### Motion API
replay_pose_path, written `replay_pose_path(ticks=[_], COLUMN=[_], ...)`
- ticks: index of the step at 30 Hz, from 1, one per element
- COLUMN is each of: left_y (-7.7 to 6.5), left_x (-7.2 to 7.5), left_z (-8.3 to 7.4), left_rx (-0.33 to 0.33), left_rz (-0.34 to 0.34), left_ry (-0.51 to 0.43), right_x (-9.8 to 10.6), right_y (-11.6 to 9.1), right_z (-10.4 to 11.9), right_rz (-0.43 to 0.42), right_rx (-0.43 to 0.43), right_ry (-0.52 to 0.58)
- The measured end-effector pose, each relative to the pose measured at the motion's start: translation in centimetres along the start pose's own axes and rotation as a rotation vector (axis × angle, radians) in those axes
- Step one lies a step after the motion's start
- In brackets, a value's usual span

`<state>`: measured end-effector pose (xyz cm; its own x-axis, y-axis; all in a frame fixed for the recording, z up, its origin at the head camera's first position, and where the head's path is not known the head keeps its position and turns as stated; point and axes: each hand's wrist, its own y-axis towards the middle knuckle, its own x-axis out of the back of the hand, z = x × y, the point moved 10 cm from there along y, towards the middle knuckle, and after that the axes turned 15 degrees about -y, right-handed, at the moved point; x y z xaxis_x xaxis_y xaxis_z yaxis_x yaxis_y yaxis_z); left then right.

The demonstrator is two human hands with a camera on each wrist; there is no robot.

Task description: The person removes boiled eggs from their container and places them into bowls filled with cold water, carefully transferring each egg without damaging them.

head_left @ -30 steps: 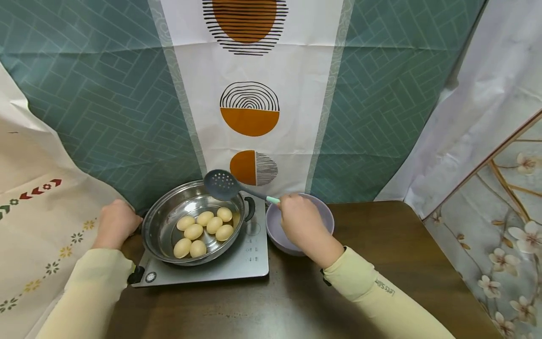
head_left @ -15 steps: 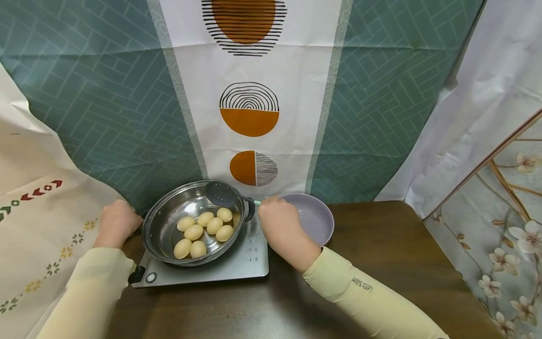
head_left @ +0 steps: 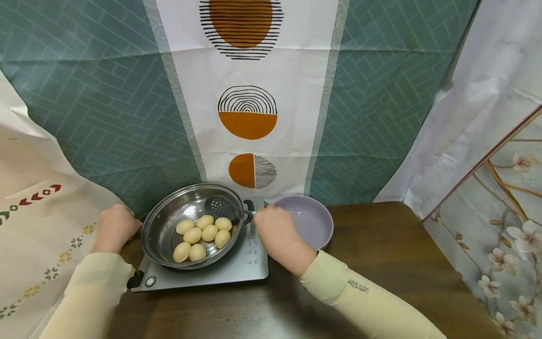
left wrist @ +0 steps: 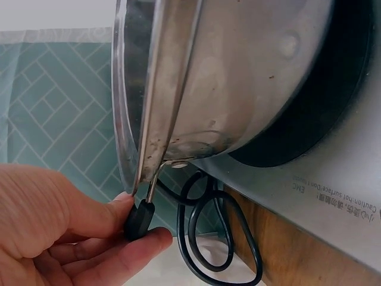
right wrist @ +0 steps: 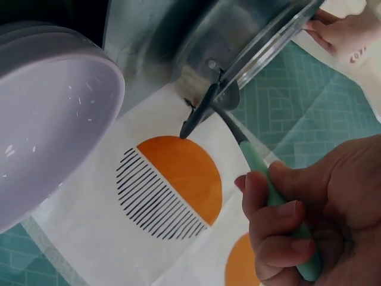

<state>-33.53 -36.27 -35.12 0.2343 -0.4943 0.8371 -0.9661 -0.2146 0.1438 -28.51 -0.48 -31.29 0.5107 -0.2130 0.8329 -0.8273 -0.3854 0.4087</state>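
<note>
A wide steel pot [head_left: 163, 221] with several pale eggs [head_left: 192, 235] in it sits on the induction cooktop. My left hand [head_left: 116, 228] holds the pot's left side; up close in the left wrist view, thumb and fingers pinch its black side handle [left wrist: 140, 219]. My right hand [head_left: 281, 235] grips the mint-green handle [right wrist: 255, 159] of a slotted spoon. The spoon's dark perforated head [head_left: 219, 206] is inside the pot at the back right, right behind the nearest eggs. Its shaft crosses the rim by the pot's right handle [head_left: 249, 212].
A lilac bowl [head_left: 313, 221] stands right of the silver cooktop [head_left: 254, 270], partly behind my right hand. A black cord [left wrist: 220, 238] loops below the pot's left handle. Patterned curtain cloth [head_left: 377, 117] hangs behind the brown table [head_left: 360, 263].
My right hand has moved left and lowered the slotted spoon from above the rim into the pot. The eggs beside it have shifted slightly forward. My left hand stays on the handle.
</note>
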Motion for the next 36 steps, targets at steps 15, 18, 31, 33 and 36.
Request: replay_pose_path(ticks=[15, 18, 31, 33, 36], left_y=[-0.4, -0.4, -0.1, 0.0, 0.0], left_x=[0.0, 0.1, 0.0, 0.0, -0.1], left_z=[0.5, 0.6, 0.7, 0.7, 0.6], left_rx=[0.026, 0.032, 0.023, 0.023, 0.028], left_rz=[-0.008, -0.014, -0.032, -0.032, -0.029], left_ry=[-0.009, -0.010, -0.017, -0.014, -0.012], right_x=[-3.1, -3.9, -5.0, -4.7, -4.2], right_y=[0.1, 0.2, 0.0, -0.1, -0.4], right_z=[-1.0, -1.0, -0.7, -0.5, -0.5], right_rz=[0.297, 0.342, 0.439, 0.438, 0.443], right_rx=[0.005, -0.006, -0.044, -0.027, -0.009], right_ry=[0.209, 0.291, 0.458, 0.446, 0.447])
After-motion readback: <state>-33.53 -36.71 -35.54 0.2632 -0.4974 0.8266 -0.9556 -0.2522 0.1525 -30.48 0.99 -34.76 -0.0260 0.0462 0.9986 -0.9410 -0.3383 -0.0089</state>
